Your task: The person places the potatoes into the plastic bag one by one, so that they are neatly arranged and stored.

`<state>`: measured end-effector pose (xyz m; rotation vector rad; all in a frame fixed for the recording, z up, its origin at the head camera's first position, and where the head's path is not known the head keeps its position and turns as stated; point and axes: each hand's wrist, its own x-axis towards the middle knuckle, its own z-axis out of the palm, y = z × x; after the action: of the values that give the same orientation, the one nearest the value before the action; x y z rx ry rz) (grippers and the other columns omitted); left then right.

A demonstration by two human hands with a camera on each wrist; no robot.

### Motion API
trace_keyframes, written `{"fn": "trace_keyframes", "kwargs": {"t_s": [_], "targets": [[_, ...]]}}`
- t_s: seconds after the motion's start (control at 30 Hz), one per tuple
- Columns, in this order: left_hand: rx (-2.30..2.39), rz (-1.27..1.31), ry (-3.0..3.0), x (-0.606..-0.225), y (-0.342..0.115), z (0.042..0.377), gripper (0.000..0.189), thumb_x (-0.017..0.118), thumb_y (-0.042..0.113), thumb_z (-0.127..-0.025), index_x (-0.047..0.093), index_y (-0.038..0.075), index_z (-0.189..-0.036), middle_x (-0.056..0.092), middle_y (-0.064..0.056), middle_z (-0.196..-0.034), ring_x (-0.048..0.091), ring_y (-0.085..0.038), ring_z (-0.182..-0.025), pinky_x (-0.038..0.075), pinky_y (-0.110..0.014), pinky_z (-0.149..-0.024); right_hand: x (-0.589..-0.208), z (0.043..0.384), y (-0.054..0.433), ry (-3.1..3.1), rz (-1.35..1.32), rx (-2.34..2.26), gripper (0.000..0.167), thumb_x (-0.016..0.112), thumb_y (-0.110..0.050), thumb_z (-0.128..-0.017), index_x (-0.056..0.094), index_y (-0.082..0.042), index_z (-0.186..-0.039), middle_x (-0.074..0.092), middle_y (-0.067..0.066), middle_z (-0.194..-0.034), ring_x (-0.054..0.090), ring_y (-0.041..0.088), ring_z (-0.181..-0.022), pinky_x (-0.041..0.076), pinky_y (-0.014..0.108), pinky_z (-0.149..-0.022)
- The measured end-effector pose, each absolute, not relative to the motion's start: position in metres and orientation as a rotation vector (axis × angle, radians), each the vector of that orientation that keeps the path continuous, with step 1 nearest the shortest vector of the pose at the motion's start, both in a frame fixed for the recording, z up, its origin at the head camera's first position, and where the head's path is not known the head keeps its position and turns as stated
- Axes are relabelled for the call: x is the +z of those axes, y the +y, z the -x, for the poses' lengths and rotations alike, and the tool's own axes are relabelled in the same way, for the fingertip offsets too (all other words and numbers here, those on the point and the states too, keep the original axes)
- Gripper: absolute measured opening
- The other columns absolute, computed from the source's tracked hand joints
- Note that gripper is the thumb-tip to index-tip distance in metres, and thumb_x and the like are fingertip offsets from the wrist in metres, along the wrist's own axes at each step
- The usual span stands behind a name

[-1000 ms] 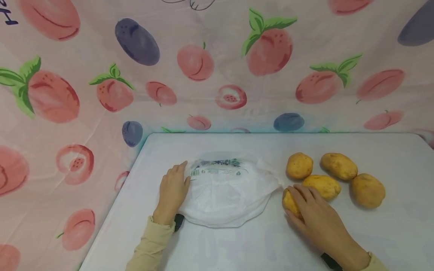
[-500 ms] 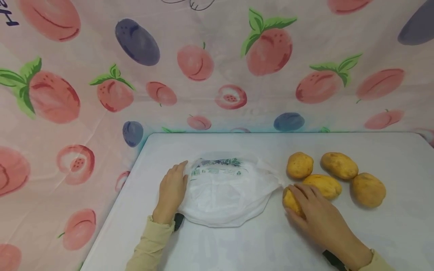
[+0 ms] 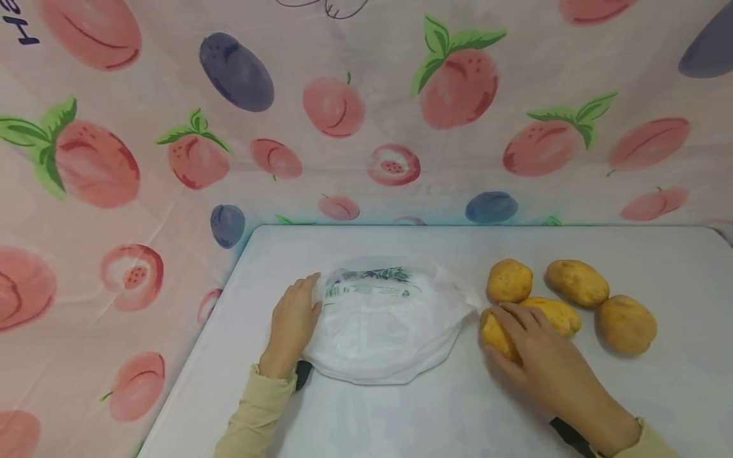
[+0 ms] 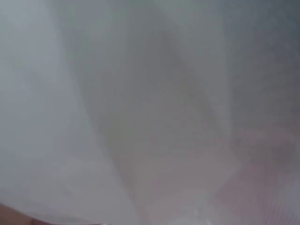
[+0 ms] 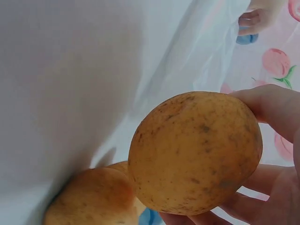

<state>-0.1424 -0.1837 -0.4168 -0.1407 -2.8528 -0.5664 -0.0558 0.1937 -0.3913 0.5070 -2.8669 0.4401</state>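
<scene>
A white plastic bag (image 3: pixel 372 331) with green and dark print lies on the table, its gathered end pointing right. My left hand (image 3: pixel 292 324) rests along the bag's left side, with its fingers fairly straight and its thumb at the bag. Pale, blurred plastic (image 4: pixel 140 112) fills the left wrist view. My right hand (image 3: pixel 541 356) grips a yellow-brown potato (image 5: pixel 194 152) near the bag's gathered end, thumb on one side and fingers on the other. Right behind that hand lies another potato (image 3: pixel 558 316), partly hidden by the fingers.
Further potatoes lie to the right: a roundish potato (image 3: pixel 509 280), a long potato (image 3: pixel 577 282) and a large potato (image 3: pixel 627 325). The white table (image 3: pixel 401 420) ends at the back against a fruit-print cloth (image 3: pixel 338 165), which also hangs along the left.
The head view has shifted slightly. Both hands, the bag and the potatoes keep nearly the same places, with the right hand still holding its potato.
</scene>
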Motion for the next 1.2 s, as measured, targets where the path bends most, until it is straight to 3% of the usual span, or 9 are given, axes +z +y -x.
{"fn": "trace_keyframes", "kwargs": {"t_s": [0.67, 0.93, 1.2], "targets": [[-0.642, 0.194, -2.824, -0.416, -0.186, 0.142, 0.052, 0.071, -0.009, -0.084, 0.058, 0.001, -0.133, 0.065, -0.019, -0.124, 0.063, -0.036, -0.113, 0.053, -0.047, -0.094, -0.363, 0.059, 0.183, -2.700, -0.624, 0.448, 0.058, 0.080, -0.024, -0.081, 0.057, -0.005, -0.131, 0.057, 0.016, -0.126, 0.054, 0.034, -0.111, 0.052, 0.056, -0.089], [-0.674, 0.201, -2.825, -0.416, -0.185, 0.141, 0.052, 0.069, -0.010, -0.084, 0.057, 0.000, -0.133, 0.065, -0.019, -0.125, 0.062, -0.035, -0.115, 0.053, -0.047, -0.095, -0.353, 0.061, 0.177, -2.663, -0.651, 0.462, 0.050, 0.073, -0.028, -0.087, 0.058, -0.006, -0.129, 0.057, 0.014, -0.126, 0.053, 0.031, -0.113, 0.055, 0.054, -0.086], [-0.663, 0.197, -2.825, -0.415, -0.186, 0.141, 0.051, 0.069, -0.010, -0.085, 0.058, 0.001, -0.133, 0.065, -0.019, -0.125, 0.062, -0.036, -0.115, 0.053, -0.047, -0.095, -0.342, 0.059, 0.167, -2.680, -0.651, 0.453, 0.055, 0.075, -0.029, -0.085, 0.056, -0.009, -0.133, 0.058, 0.014, -0.128, 0.053, 0.032, -0.116, 0.056, 0.054, -0.083]]}}
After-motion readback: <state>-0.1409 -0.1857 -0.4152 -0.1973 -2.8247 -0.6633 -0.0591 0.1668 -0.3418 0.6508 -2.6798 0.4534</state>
